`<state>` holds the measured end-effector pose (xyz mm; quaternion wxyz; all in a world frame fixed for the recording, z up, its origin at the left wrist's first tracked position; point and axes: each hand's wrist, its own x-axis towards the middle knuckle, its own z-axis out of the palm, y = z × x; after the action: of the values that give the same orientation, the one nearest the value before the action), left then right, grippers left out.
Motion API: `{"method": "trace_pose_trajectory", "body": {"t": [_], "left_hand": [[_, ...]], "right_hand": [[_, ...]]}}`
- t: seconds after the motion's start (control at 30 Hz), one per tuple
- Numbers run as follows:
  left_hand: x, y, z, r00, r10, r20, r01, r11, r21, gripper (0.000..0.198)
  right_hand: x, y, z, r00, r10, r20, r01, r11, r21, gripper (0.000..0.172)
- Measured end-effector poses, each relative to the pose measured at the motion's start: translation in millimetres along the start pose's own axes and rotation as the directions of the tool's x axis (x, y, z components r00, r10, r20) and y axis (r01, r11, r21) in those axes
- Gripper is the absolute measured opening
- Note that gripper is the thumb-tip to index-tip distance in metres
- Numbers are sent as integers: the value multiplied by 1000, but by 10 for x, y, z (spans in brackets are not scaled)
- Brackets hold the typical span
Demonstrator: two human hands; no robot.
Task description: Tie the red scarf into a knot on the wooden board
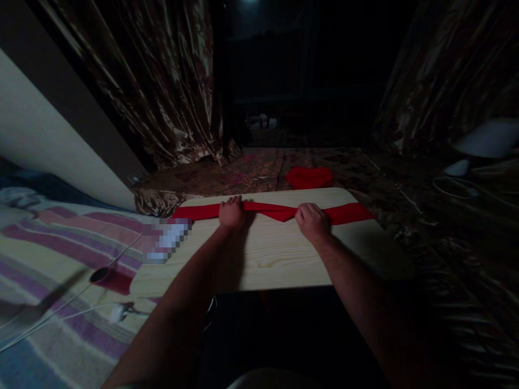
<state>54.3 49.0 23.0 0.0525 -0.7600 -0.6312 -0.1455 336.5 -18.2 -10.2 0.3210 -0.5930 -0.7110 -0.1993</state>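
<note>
A long strip of red cloth (pixel 348 213) lies across the far part of a pale wooden tabletop (pixel 263 248). My left hand (pixel 232 213) rests on the strip left of the middle, its fingers bent over the cloth and fingertips hidden. Further right, my right hand (pixel 313 220) is closed on the same strip, knuckles up. Between my hands the cloth is narrow and folded over, with one corner hanging toward me. To both sides it lies flatter, out to the table's ends.
Another piece of red cloth (pixel 310 177) lies beyond the far edge. At left are a striped blanket (pixel 65 254), a dark red cylinder (pixel 111 280), white cables and a white plug (pixel 118 313). A blurred pixelated patch covers something at the table's left. A white lamp (pixel 488 138) stands right.
</note>
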Motion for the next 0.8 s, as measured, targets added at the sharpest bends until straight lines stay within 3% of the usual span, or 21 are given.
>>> {"method": "trace_pose_trajectory", "body": {"t": [0.13, 0.2, 0.23, 0.33, 0.43, 0.63, 0.8], "left_hand": [[2, -215, -23, 991, -82, 107, 78, 996, 33, 53], [-39, -176, 24, 989, -82, 127, 77, 996, 46, 48], [-63, -123, 57, 990, -71, 124, 65, 997, 49, 44], [-139, 114, 163, 994, -22, 107, 16, 998, 54, 34], [-211, 398, 220, 995, 50, 89, -55, 997, 47, 34], [-305, 999, 146, 972, 190, 138, -185, 982, -46, 41], [-346, 1336, 103, 963, 260, 73, -249, 959, -134, 48]], "right_hand": [[21, 71, 28, 995, 96, 2, -96, 995, -19, 22], [17, -18, 22, 997, 63, 36, -64, 998, 17, 22], [12, -85, 14, 998, 24, 55, -27, 999, 42, 30], [-2, -297, -16, 980, -130, 149, 115, 988, 103, 58], [-6, -423, -32, 951, -198, 236, 175, 978, 114, 68], [-5, -378, 24, 946, -150, 286, 134, 988, 75, 62], [0, -217, 64, 965, 33, 261, -42, 999, 27, 58]]}}
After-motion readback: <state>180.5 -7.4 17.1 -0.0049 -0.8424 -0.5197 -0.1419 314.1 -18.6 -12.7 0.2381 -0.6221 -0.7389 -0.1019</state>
